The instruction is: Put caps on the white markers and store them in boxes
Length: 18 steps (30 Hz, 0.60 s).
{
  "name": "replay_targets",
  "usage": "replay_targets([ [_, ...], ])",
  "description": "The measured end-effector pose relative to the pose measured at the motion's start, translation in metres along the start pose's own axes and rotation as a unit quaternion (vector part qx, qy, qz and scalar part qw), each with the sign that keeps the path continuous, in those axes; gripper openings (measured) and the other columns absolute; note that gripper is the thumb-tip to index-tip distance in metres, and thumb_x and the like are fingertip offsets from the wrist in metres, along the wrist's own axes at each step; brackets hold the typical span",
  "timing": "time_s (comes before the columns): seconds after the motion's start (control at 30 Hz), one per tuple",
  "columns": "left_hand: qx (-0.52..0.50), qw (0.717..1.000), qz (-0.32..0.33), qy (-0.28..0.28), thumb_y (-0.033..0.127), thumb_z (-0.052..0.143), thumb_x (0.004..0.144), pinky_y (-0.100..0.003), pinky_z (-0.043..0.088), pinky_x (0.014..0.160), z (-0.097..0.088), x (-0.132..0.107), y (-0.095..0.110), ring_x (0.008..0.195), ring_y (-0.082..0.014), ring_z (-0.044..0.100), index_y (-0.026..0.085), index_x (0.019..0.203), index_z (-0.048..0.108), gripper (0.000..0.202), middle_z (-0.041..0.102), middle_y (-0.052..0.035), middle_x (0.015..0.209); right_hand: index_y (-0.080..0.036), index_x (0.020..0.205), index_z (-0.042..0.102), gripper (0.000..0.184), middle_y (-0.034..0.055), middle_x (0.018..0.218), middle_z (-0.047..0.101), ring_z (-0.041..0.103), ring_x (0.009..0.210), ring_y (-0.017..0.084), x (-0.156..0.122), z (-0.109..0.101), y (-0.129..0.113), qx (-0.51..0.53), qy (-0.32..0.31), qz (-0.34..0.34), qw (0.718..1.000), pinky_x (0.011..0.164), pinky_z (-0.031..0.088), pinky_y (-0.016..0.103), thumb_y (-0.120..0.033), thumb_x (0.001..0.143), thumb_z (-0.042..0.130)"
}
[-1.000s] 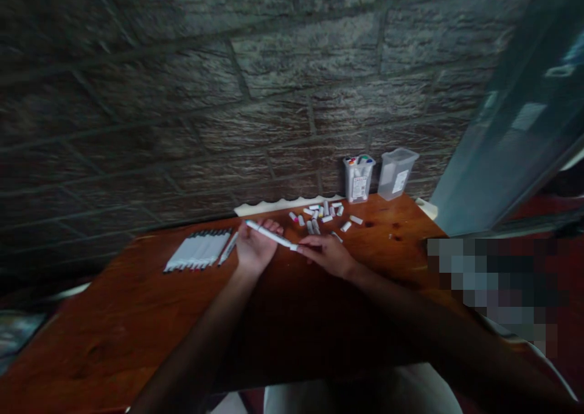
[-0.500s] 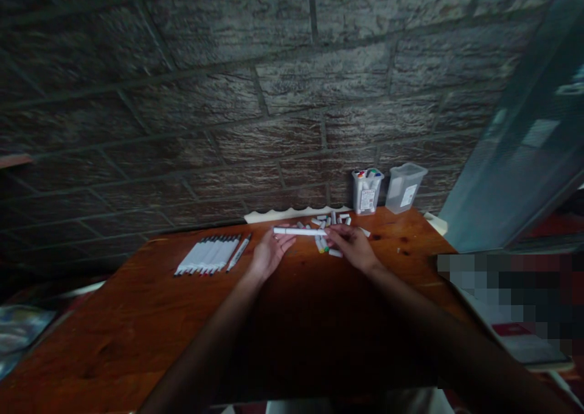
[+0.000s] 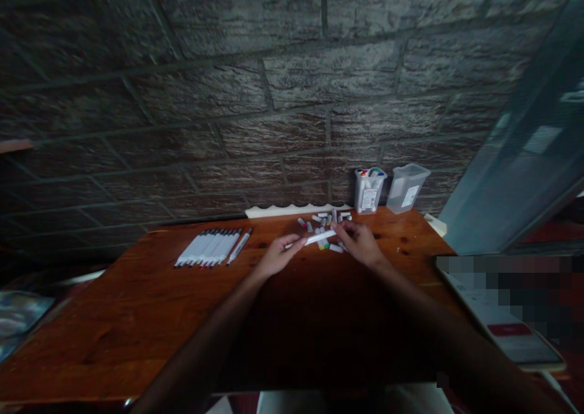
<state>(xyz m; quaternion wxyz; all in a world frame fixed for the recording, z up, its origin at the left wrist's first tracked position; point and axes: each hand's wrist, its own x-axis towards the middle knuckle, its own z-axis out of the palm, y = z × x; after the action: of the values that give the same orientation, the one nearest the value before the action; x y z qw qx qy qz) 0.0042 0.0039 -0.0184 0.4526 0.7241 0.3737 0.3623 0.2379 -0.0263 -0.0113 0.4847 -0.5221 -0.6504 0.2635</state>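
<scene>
A white marker (image 3: 320,236) spans the gap between my two hands, slightly tilted with its right end higher. My left hand (image 3: 279,254) is closed around its left end. At the other end, the fingers of my right hand (image 3: 358,241) pinch the marker. Behind and beneath it lies a loose pile of marker caps (image 3: 323,219), several with coloured tips; my hands hide part of the pile. To the left, a row of white markers (image 3: 210,248) lies side by side, with a single marker (image 3: 239,247) just apart at its right.
A clear plastic box (image 3: 368,191) holding markers stands by the stone wall. Beside it is another clear box (image 3: 407,189). A white scalloped strip (image 3: 292,210) lies along the back edge of the wooden table (image 3: 137,316). At the right edge sits a tablet-like device (image 3: 524,341).
My left hand has turned from an open palm under the marker to a closed grip on its left end. The marker has tilted and shifted right.
</scene>
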Motion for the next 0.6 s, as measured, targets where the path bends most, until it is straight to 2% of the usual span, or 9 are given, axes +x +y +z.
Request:
replay_targets([
  [0.1, 0.067, 0.996, 0.032, -0.057, 0.044, 0.059, 0.086, -0.022, 0.033, 0.059, 0.005, -0.003, 0.001, 0.064, -0.0129, 0.047, 0.014, 0.079, 0.067, 0.032, 0.056, -0.0016, 0.068, -0.016, 0.060, 0.055, 0.054, 0.0019, 0.055, 0.054, 0.048, 0.053, 0.010, -0.001, 0.000, 0.003, -0.115, -0.007, -0.041, 0.992, 0.055, 0.032, 0.023, -0.054, 0.093, 0.037],
  [0.23, 0.137, 0.986, 0.051, -0.083, 0.045, 0.051, 0.091, -0.020, 0.032, 0.059, 0.012, -0.008, 0.001, 0.063, -0.0109, 0.045, 0.012, 0.081, 0.064, 0.036, 0.053, 0.0003, 0.068, -0.017, 0.056, 0.048, 0.055, 0.0060, 0.057, 0.059, 0.055, 0.058, 0.013, -0.003, 0.003, 0.003, -0.183, -0.040, -0.023, 0.982, 0.060, 0.036, 0.024, -0.045, 0.097, 0.025],
  [0.4, 0.142, 0.986, 0.037, -0.076, 0.046, 0.048, 0.092, -0.020, 0.033, 0.059, 0.016, -0.012, 0.002, 0.064, -0.0103, 0.045, 0.012, 0.082, 0.063, 0.039, 0.052, 0.0009, 0.068, -0.018, 0.057, 0.046, 0.055, 0.0085, 0.062, 0.063, 0.057, 0.060, 0.014, -0.004, 0.007, 0.000, -0.205, -0.048, -0.006, 0.978, 0.062, 0.039, 0.025, -0.040, 0.099, 0.018],
  [0.6, 0.166, 0.983, 0.037, -0.070, 0.048, 0.049, 0.092, -0.020, 0.033, 0.059, 0.014, -0.017, 0.007, 0.063, -0.0097, 0.045, 0.013, 0.081, 0.062, 0.039, 0.051, 0.0016, 0.067, -0.017, 0.058, 0.047, 0.053, 0.0076, 0.063, 0.062, 0.056, 0.058, 0.013, -0.006, 0.009, -0.007, -0.197, -0.069, -0.014, 0.978, 0.061, 0.039, 0.025, -0.040, 0.098, 0.020],
])
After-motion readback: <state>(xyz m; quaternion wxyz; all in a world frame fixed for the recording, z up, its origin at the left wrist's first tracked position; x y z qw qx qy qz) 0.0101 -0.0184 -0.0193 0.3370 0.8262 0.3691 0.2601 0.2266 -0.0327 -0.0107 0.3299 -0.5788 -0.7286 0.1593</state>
